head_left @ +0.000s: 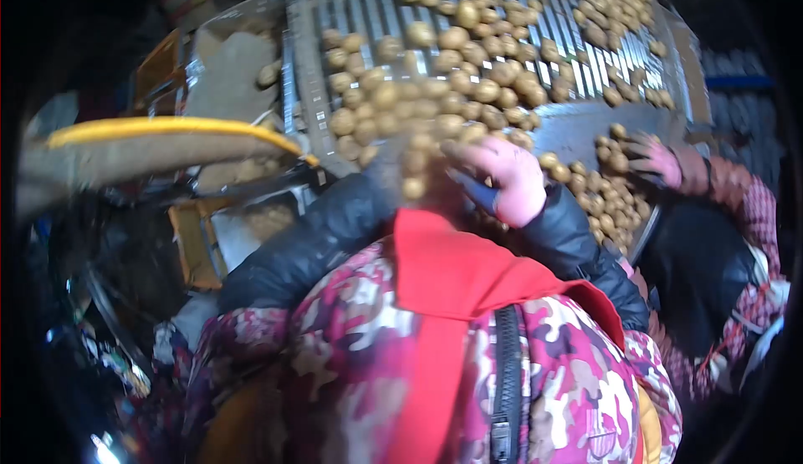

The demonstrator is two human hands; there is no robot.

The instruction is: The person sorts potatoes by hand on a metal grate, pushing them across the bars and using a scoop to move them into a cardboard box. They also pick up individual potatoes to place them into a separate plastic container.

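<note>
Many potatoes (468,88) lie on a slatted metal conveyor (368,4) in front of me. My right hand (510,180), in a pink glove with dark fingers, is at the conveyor's near edge. Its fingers point left and are spread apart, close to the nearest potatoes; I see nothing gripped in them. My left hand (389,167) is smeared by motion at the end of a dark sleeve (335,221), beside blurred potatoes. Its fingers cannot be made out.
To the right, a co-worker's pink-gloved hand (657,161) touches potatoes piled on a metal plate (602,117). At left stand a yellow-rimmed container (167,142), a cardboard box (234,71) and an orange crate (159,71). Another crate (194,247) stands lower down.
</note>
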